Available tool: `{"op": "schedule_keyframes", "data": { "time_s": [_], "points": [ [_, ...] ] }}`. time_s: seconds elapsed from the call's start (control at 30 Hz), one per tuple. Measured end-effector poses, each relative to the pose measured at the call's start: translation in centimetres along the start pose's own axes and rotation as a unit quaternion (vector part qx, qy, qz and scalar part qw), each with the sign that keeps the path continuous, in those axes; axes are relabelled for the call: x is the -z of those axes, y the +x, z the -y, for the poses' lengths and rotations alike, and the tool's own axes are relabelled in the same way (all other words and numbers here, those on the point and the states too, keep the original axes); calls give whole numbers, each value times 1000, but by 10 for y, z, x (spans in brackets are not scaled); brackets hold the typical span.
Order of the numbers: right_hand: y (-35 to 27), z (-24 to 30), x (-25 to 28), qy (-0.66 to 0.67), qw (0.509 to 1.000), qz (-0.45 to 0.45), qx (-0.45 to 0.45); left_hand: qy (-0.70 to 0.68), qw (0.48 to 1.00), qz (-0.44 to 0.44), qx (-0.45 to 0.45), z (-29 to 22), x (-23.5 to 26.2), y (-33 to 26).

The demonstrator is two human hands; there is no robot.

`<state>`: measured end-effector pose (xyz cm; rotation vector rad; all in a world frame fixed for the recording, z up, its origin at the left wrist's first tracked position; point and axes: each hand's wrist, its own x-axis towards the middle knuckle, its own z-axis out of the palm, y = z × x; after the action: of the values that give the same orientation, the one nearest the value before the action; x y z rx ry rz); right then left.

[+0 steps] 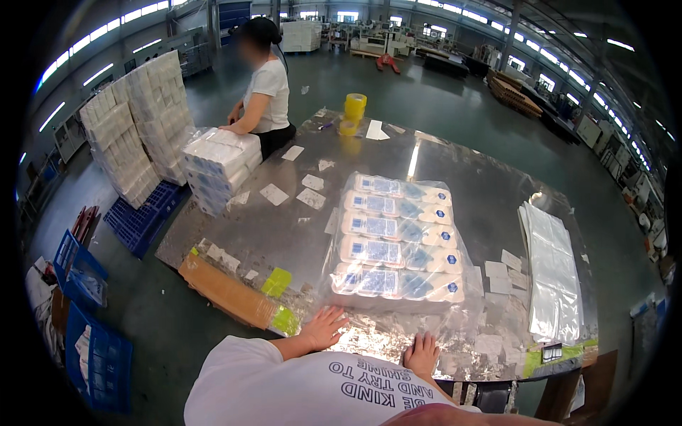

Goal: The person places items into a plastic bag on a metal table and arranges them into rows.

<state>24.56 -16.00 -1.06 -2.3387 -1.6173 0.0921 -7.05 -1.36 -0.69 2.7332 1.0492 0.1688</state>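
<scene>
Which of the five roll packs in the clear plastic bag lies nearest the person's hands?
The front pack, closest to the left hand and right hand; the other four packs line up behind it, each farther from the hands.

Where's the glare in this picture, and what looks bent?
Head view: strong glare on the shiny grey metal tabletop between bare left hand and bare right hand; head view: white highlights on glossy clear plastic sheets; head view: bright white overhead strips curve along the rim.

Wrapped pack point(398, 238) blocking centre, open tabletop point(273, 238) left
</scene>
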Motion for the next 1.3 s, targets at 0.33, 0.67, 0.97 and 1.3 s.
{"op": "schedule_keyframes", "data": {
  "time_s": [0.33,0.67,0.97,1.3],
  "points": [
    [-1,1,0,-18,1000,-19,10,-12,999,28,13,0,0,0],
    [-2,1,-3,-19,999,-42,20,-5,999,35,23,-1,0,-1],
    [-2,4,1,-16,999,-37,15,-7,999,45,28,-4,8,-1],
    [-1,3,1,-14,999,-35,15,-7,999,27,20,-1,2,-1]
  ]
}}
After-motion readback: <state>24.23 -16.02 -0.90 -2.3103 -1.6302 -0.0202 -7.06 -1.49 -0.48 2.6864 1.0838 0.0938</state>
